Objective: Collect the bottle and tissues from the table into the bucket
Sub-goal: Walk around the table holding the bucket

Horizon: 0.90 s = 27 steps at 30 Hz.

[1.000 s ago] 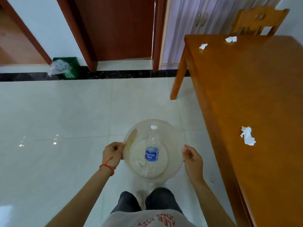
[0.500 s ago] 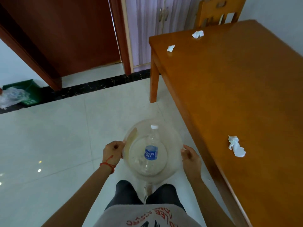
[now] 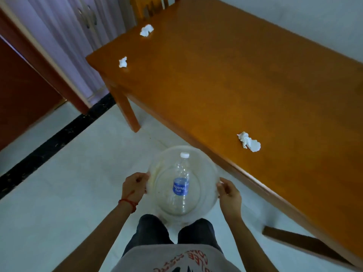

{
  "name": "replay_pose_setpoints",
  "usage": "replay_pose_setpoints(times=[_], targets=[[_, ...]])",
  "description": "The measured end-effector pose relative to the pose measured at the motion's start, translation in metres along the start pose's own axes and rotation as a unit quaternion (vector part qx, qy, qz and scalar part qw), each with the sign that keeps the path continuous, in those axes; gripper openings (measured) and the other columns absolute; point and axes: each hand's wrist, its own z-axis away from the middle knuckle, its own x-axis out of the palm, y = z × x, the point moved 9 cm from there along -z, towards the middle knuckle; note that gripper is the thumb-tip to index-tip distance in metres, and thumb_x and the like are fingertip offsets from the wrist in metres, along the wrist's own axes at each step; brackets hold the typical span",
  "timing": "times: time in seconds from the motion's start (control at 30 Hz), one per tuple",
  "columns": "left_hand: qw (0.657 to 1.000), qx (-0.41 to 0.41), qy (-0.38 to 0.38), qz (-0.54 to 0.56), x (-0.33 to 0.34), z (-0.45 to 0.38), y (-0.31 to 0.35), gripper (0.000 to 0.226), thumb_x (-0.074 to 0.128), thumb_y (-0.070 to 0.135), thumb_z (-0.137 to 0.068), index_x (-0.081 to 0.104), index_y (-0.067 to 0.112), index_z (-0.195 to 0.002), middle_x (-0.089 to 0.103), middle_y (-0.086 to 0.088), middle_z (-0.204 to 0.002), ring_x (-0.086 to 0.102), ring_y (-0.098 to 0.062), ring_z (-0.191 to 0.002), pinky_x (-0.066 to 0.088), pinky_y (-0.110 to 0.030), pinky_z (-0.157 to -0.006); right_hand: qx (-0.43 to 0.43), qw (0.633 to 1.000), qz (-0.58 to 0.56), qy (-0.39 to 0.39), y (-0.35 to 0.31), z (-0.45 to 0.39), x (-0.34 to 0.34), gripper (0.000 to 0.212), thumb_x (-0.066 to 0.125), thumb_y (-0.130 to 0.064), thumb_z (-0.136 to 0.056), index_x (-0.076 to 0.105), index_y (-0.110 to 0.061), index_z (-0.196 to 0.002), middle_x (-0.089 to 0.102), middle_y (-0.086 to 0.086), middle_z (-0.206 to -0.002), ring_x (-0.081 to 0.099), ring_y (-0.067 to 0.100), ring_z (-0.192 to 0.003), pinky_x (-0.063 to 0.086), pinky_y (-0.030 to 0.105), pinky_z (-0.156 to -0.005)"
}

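Observation:
I hold a clear plastic bucket (image 3: 208, 165) in front of my body, above the floor. My left hand (image 3: 134, 184) grips its left rim and my right hand (image 3: 228, 194) grips its right rim. Inside it lies an empty clear bottle (image 3: 181, 181) with a white cap and a blue label. The orange wooden table (image 3: 245, 81) stands to my right. One crumpled white tissue (image 3: 249, 142) lies near its close edge. A second tissue (image 3: 123, 62) sits at the far left corner and a third tissue (image 3: 146, 30) at the far end.
A wooden chair (image 3: 149, 6) stands at the table's far end. A table leg (image 3: 127, 112) is ahead of the bucket and another leg (image 3: 290, 240) is at my right. A dark red door (image 3: 21, 91) and pale cupboard doors (image 3: 78, 36) are at the left. The floor is pale tile.
My view has swung right and closer to the table, so the tissues appear nearer and further left. Both hands stay on the bucket rim with the bottle inside.

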Motion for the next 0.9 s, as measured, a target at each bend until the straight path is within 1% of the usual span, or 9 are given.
replay_pose_setpoints(times=[0.07,0.17,0.3,0.43,0.6,0.7,0.77,0.83,0.9], targets=[[0.999,0.018,-0.032,-0.013,0.008,-0.008,0.013,0.023,0.057,0.022,-0.088,0.063,0.017,-0.066,0.063,-0.007,-0.069,0.06,-0.026,-0.064,0.057,-0.044,-0.072,0.019,0.999,-0.015,0.033,0.01,0.007,-0.005,0.026,0.048,-0.017,-0.093,0.059,-0.01,-0.116,0.065,0.007,-0.107,0.06,0.023,-0.094,0.048,0.033,-0.082],[0.997,0.038,-0.071,-0.013,0.022,-0.014,0.027,0.019,0.057,0.02,-0.087,0.065,0.006,-0.076,0.063,-0.012,-0.074,0.06,-0.028,-0.068,0.057,-0.04,-0.07,0.038,0.996,-0.038,0.071,0.018,0.018,-0.014,0.026,0.049,-0.017,-0.093,0.06,-0.01,-0.115,0.066,0.007,-0.105,0.061,0.024,-0.093,0.049,0.033,-0.081],[0.99,0.059,-0.125,-0.034,0.046,-0.019,0.04,0.021,0.056,0.021,-0.087,0.064,0.006,-0.075,0.063,-0.01,-0.074,0.06,-0.025,-0.068,0.055,-0.033,-0.064,0.067,0.988,-0.063,0.124,0.031,0.033,-0.029,0.026,0.049,-0.017,-0.092,0.06,-0.01,-0.115,0.065,0.003,-0.101,0.06,0.019,-0.09,0.051,0.035,-0.083],[0.983,0.08,-0.152,-0.064,0.069,-0.022,0.051,0.024,0.054,0.019,-0.088,0.064,0.003,-0.073,0.063,-0.013,-0.071,0.06,-0.031,-0.071,0.057,-0.041,-0.072,0.087,0.982,-0.066,0.154,0.041,0.04,-0.045,0.027,0.05,-0.018,-0.092,0.06,-0.01,-0.116,0.064,0.001,-0.099,0.06,0.02,-0.09,0.051,0.038,-0.085],[0.977,0.108,-0.163,-0.089,0.084,-0.02,0.058,0.03,0.054,0.019,-0.088,0.064,-0.005,-0.073,0.063,-0.021,-0.067,0.06,-0.032,-0.064,0.057,-0.045,-0.071,0.093,0.984,-0.046,0.148,0.053,0.041,-0.055,0.026,0.05,-0.021,-0.092,0.061,-0.011,-0.113,0.067,0.004,-0.097,0.063,0.023,-0.09,0.054,0.041,-0.084],[0.975,0.116,-0.166,-0.097,0.087,-0.019,0.057,0.026,0.054,0.018,-0.089,0.064,0.002,-0.071,0.066,-0.025,-0.073,0.062,-0.037,-0.069,0.056,-0.042,-0.069,0.087,0.987,-0.03,0.134,0.056,0.04,-0.058,0.027,0.051,-0.02,-0.092,0.061,-0.01,-0.114,0.065,0.001,-0.092,0.061,0.019,-0.086,0.048,0.028,-0.077],[0.973,0.119,-0.168,-0.101,0.088,-0.018,0.058,0.025,0.054,0.018,-0.089,0.062,0.011,-0.067,0.065,-0.018,-0.07,0.062,-0.034,-0.068,0.054,-0.034,-0.064,0.083,0.988,-0.022,0.13,0.054,0.038,-0.061,0.027,0.052,-0.02,-0.091,0.061,-0.01,-0.115,0.066,0.002,-0.094,0.059,0.017,-0.086,0.044,0.026,-0.077],[0.973,0.121,-0.171,-0.1,0.089,-0.017,0.058,0.024,0.053,0.017,-0.089,0.06,0.016,-0.066,0.063,-0.009,-0.066,0.06,-0.029,-0.066,0.051,-0.026,-0.059,0.071,0.988,-0.003,0.138,0.048,0.032,-0.069,0.028,0.052,-0.02,-0.091,0.06,-0.009,-0.116,0.066,0.007,-0.106,0.057,0.016,-0.089,0.044,0.026,-0.08],[0.973,0.121,-0.171,-0.098,0.089,-0.017,0.058,0.022,0.053,0.016,-0.089,0.061,0.015,-0.068,0.062,-0.004,-0.065,0.058,-0.025,-0.064,0.048,-0.023,-0.057,0.055,0.986,0.01,0.157,0.035,0.019,-0.08,0.029,0.052,-0.022,-0.091,0.058,-0.01,-0.117,0.063,0.01,-0.118,0.055,0.015,-0.094,0.043,0.026,-0.082]])
